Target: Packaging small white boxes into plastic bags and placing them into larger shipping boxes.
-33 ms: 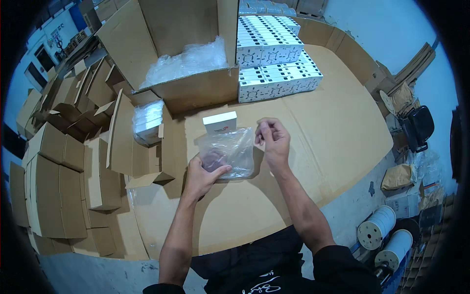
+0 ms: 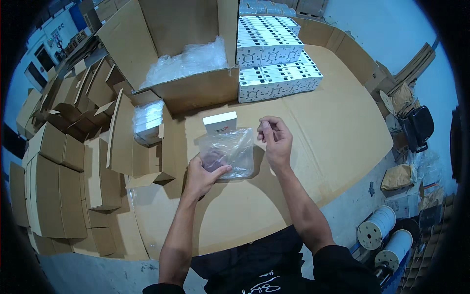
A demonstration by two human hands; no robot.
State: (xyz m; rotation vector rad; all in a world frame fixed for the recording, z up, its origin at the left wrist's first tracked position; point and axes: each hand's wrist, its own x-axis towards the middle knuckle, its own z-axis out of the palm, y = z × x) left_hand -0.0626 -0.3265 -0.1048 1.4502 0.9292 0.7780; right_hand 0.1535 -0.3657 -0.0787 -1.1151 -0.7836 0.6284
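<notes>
A clear plastic bag (image 2: 236, 159) is gripped by its lower left corner in my left hand (image 2: 199, 179). The thumb lies on top of the film, and the fingers show through it underneath. Just beyond the bag stands a small white box (image 2: 220, 122), whose lower front the bag's upper edge partly overlaps. My right hand (image 2: 277, 140) hovers to the right of the bag, apart from it. Its fingers are curled in with the thumb against them, and I see nothing held there.
An open carton (image 2: 196, 90) holding clear plastic bags stands at the back. A smaller open carton (image 2: 169, 152) at left contains wrapped white boxes (image 2: 148, 120). Stacked white printed boxes (image 2: 279, 88) stand at back right. Brown cartons (image 2: 49, 191) crowd the far left; cable spools (image 2: 376, 227) are at lower right.
My right hand has shifted slightly to the right, away from the bag. My left hand and the bag stay where they were.
</notes>
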